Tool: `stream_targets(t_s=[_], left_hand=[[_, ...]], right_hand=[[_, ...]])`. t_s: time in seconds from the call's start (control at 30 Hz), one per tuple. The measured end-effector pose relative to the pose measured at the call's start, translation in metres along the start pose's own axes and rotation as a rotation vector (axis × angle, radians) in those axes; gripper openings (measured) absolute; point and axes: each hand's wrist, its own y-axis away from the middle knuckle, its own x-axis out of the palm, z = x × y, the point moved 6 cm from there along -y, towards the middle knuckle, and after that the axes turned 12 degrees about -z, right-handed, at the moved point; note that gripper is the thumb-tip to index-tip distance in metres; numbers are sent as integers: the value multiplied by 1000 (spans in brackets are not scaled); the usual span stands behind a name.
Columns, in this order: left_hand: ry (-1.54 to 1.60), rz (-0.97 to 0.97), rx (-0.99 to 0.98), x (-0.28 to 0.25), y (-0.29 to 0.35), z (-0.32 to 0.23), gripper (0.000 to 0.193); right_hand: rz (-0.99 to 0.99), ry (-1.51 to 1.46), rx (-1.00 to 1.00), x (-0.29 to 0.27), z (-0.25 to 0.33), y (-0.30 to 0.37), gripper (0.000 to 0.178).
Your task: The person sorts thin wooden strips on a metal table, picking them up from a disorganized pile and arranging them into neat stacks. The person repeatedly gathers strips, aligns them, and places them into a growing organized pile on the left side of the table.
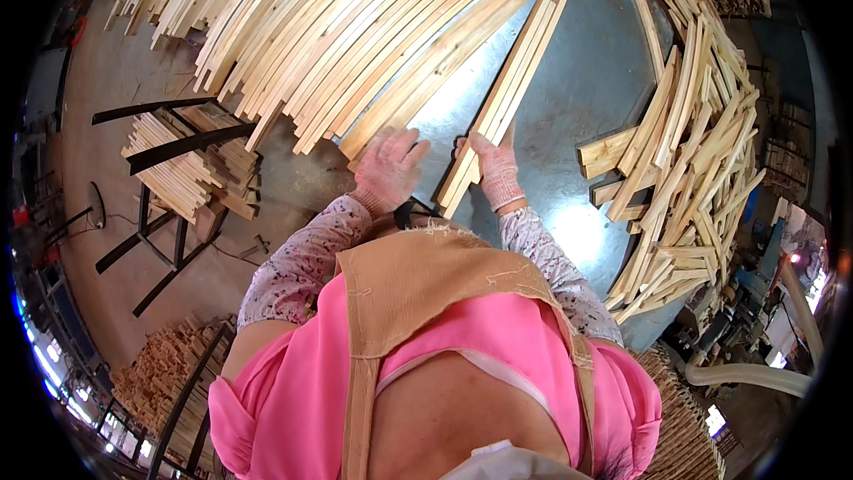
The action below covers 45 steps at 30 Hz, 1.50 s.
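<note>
Both my hands wear pale, pinkish work gloves. My right hand (496, 167) grips a small bundle of long, narrow wooden strips (520, 71) near its close end, the thumb lying over the top. The bundle slants away to the upper right above the grey metal table (586, 62). To the left, my left hand (388, 169) is at the near end of a wider pale board (431, 71), its fingers apart. Whether the fingertips press on that board is hard to make out. Beside the board lies a broad row of similar wooden strips (346, 44), side by side.
A heap of jumbled wooden pieces (693, 160) covers the table's right side. A black metal stand (164, 222) with stacked strips (182, 164) stands on the floor at left. More stacked wood (178, 373) is at lower left, and a pale hose (746, 376) at lower right.
</note>
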Motion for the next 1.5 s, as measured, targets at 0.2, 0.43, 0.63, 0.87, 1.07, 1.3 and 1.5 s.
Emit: stream_targets(t_s=[0.2, 0.43, 0.63, 0.87, 1.07, 1.3, 1.5], left_hand=[[-682, 167, 93, -15, -16, -25, 81], [-810, 95, -55, -64, -38, -43, 86], [-611, 141, 247, -53, -33, -55, 76], [-368, 98, -283, -42, -53, -28, 67], [92, -148, -162, -81, -45, -103, 58], [-36, -64, -61, -60, -70, -109, 69], [-784, -217, 613, -160, -150, -108, 71]], right_hand=[[19, 29, -45, -7, -4, 5, 86], [-25, 47, 45, -21, 0, 10, 75], [85, 84, -71, -26, 2, 2, 73], [-18, 172, -42, -18, -5, 3, 70], [337, 987, -521, 60, -50, -14, 77], [340, 151, -193, 118, 66, 22, 37], [479, 1143, -252, 133, 103, 0, 58]])
